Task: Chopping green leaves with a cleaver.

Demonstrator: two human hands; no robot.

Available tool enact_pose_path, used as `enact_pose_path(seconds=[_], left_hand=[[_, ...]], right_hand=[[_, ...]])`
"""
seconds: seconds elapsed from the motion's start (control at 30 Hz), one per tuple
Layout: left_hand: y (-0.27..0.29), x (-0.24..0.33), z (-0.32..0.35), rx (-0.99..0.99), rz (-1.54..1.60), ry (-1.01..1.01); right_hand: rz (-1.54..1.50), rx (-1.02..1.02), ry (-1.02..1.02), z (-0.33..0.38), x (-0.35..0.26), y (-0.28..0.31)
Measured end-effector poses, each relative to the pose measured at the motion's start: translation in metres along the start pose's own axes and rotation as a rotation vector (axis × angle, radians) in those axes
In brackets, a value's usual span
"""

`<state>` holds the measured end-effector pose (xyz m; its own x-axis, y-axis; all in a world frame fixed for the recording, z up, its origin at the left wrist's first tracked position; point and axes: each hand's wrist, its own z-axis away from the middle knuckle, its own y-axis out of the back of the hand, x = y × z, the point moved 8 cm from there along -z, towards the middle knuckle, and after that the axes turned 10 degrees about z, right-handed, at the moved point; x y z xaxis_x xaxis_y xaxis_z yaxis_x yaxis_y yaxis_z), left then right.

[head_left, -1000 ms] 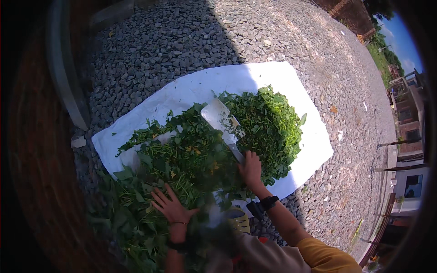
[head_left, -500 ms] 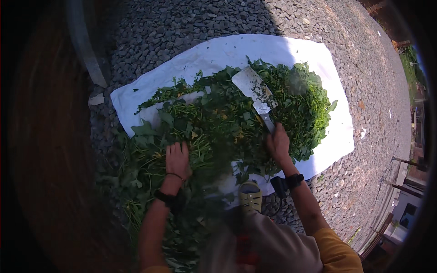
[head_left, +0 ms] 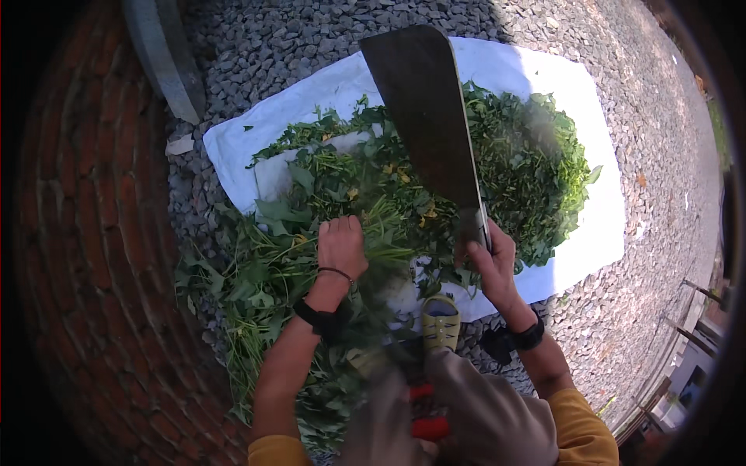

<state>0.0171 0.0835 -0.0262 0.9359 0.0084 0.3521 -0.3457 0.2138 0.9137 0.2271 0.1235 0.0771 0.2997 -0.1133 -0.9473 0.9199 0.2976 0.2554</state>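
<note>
My right hand is wrapped round the handle of a broad, dark cleaver-like machete. Its wide blade is raised and points away from me, over the cloth. My left hand is closed on a bunch of green leafy stems, whose cut ends stick out to the right of the fist. Longer uncut leafy stems trail to the left and below that arm. Chopped greens lie heaped on the right of the white cloth. Part of the heap is hidden behind the blade.
Grey gravel surrounds the cloth. A brick wall rises close on the left, with a grey post at the upper left. My foot in a yellow-green sandal rests at the cloth's near edge.
The machete has come up off the greens, its blade now larger and nearer to view. My left hand has closed on the stems and shifted right and slightly away from me.
</note>
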Motion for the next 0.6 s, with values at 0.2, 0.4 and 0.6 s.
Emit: enact_pose_path(seconds=[0.2,0.4,0.6], left_hand=[[-0.023,-0.006,-0.009,-0.102,-0.107,0.097],[-0.028,-0.010,-0.010,-0.145,-0.112,0.125],[-0.026,-0.006,-0.010,-0.137,-0.121,0.111]], right_hand=[[0.508,-0.134,0.048,-0.040,-0.025,-0.023],[0.442,0.005,0.291,-0.020,-0.030,-0.021],[0.803,-0.260,0.174,-0.022,0.065,-0.060]])
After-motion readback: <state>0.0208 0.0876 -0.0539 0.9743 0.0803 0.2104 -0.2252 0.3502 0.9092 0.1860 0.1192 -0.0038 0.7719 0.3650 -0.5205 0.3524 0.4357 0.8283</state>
